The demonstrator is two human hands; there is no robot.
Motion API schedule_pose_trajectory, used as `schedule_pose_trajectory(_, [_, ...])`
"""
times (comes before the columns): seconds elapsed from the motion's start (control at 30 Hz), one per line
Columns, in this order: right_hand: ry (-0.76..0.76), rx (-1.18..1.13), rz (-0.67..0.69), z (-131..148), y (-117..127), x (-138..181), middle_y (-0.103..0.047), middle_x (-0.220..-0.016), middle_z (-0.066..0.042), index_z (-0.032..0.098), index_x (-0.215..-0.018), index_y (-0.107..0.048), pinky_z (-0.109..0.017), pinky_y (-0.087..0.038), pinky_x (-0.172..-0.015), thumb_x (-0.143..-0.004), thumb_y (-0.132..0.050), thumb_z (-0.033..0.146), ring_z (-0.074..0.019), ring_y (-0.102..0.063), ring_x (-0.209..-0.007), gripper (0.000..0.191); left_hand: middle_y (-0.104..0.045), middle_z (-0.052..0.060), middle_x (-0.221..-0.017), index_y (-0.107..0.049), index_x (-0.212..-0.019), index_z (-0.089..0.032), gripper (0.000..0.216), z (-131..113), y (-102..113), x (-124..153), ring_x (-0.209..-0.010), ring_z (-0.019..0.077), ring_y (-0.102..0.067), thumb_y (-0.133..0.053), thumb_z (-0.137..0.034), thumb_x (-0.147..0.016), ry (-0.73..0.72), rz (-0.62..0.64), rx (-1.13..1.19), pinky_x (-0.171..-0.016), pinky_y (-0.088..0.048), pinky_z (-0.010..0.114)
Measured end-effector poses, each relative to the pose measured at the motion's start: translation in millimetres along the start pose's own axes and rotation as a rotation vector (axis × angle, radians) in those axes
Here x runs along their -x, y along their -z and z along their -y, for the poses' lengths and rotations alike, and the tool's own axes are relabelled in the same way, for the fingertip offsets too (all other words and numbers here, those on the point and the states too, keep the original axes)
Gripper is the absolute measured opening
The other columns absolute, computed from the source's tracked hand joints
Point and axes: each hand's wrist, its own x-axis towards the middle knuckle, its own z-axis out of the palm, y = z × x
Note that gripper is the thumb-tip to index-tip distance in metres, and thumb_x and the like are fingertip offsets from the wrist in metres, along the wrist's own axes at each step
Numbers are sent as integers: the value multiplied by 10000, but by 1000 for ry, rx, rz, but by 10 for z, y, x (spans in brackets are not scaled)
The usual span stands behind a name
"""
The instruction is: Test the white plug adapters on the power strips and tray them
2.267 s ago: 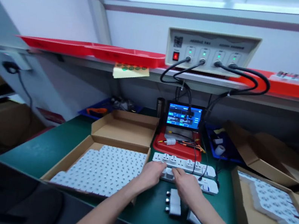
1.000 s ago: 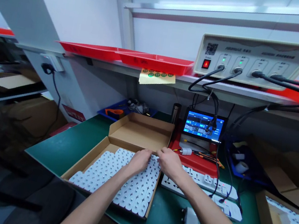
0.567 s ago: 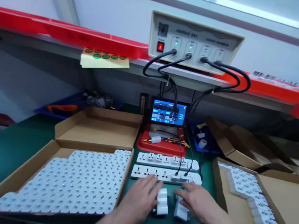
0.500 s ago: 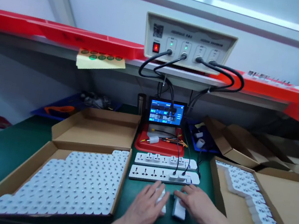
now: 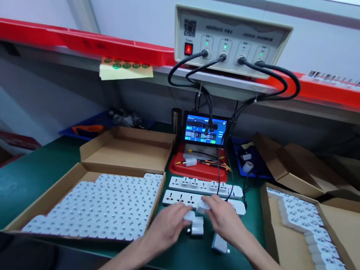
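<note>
My left hand (image 5: 166, 227) is closed around a white charger (image 5: 189, 216), just in front of the nearer white power strip (image 5: 173, 203). Between the fingers of my right hand (image 5: 226, 219) is another white charger (image 5: 203, 207), held at the front edge of that strip. Whether it touches a socket I cannot tell. Two more chargers lie on the green table: one white charger (image 5: 198, 227) close to my left fingertips, another charger (image 5: 219, 244) below my right wrist with its pins pointing right. The farther power strip (image 5: 204, 187) stands behind, with several adapters plugged in.
An open carton (image 5: 65, 176) full of white chargers is at left; a partly filled carton (image 5: 287, 254) is at right. Behind the strips are a red tray (image 5: 179, 169), a lit screen (image 5: 198, 129) and hanging black cables. A test box (image 5: 233, 33) sits on the shelf above.
Both hands have lifted off the chargers on the table and moved forward, toward the nearer strip. Each now holds a charger. The right hand has shifted left, and the view has moved slightly.
</note>
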Motion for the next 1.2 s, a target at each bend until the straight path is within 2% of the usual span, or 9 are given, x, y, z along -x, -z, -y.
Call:
schedule_pose_trajectory(0.1, [8,107,49,180,-86,-304,-717,-1264,-128,205,-1399,-634,-311,-516,-853,-1039,-524,104,-244,-729,-1022,390,-738,112,-1208,-652,-1350,-231,325,353,178,-228,-1084,267,-728,-511,-179,-1062,150,4,-47,-928,-588,366])
schedule_pose_trajectory(0.2, [15,211,101,254,-182,-515,-729,-1244,-133,183,-1351,-650,-313,-519,-840,-965,-530,24,-250,-739,-999,434,-747,126,-1237,-682,-1294,-209,295,532,265,-403,-1140,275,-729,-545,-154,-1039,231,86,-102,-966,-569,355])
schedule_pose_trajectory(0.43, [-7,303,168,252,-287,-625,-741,-1258,-140,163,-1294,-657,-325,-549,-853,-882,-526,-25,-282,-760,-1034,471,-764,141,-1241,-720,-1187,-193,237,462,291,-532,-1171,306,-733,-575,-132,-1009,261,299,-147,-996,-547,382])
schedule_pose_trajectory(0.6, [-7,297,176,301,-265,-587,-750,-1249,-141,170,-1313,-650,-331,-549,-858,-910,-535,-17,-287,-765,-1047,459,-768,116,-1229,-732,-1201,-206,252,477,281,-512,-1175,299,-731,-577,-130,-1018,253,314,-148,-992,-541,370])
schedule_pose_trajectory(0.7, [0,272,124,271,-103,-398,-738,-1280,-145,194,-1386,-621,-319,-534,-827,-1002,-544,63,-266,-758,-1022,413,-760,121,-1251,-737,-1247,-206,266,496,287,-488,-1202,313,-713,-635,-158,-1006,236,292,-133,-1013,-545,392])
schedule_pose_trajectory(0.8, [-48,230,18,64,170,-87,-758,-1176,-120,203,-1221,-695,-306,-502,-796,-1118,-497,236,-248,-742,-977,225,-730,135,-1315,-723,-1322,-201,321,409,249,-513,-1249,322,-669,-673,-195,-1005,188,165,-117,-1075,-530,432])
schedule_pose_trajectory(0.93, [-225,216,-31,-423,432,231,-784,-958,-87,209,-930,-735,-299,-427,-730,-1099,-579,324,-250,-731,-885,257,-742,120,-1257,-727,-1319,-189,292,79,41,-714,-1192,300,-662,-660,-247,-1041,93,39,-3,-1066,-528,435])
schedule_pose_trajectory(1.1, [-213,-61,-112,-823,248,174,-782,-917,-42,214,-947,-741,-285,-405,-719,-963,-706,247,-225,-701,-847,51,-780,113,-1107,-770,-1130,-170,155,-292,-314,-1123,-1083,295,-707,-732,-224,-990,102,101,96,-977,-535,404])
schedule_pose_trajectory(1.2, [-151,-181,-162,-897,61,86,-759,-859,-23,210,-846,-696,-284,-406,-727,-924,-681,201,-207,-667,-805,79,-786,99,-1017,-761,-952,-176,31,-368,-426,-1254,-1021,282,-722,-734,-161,-955,150,121,127,-914,-522,371])
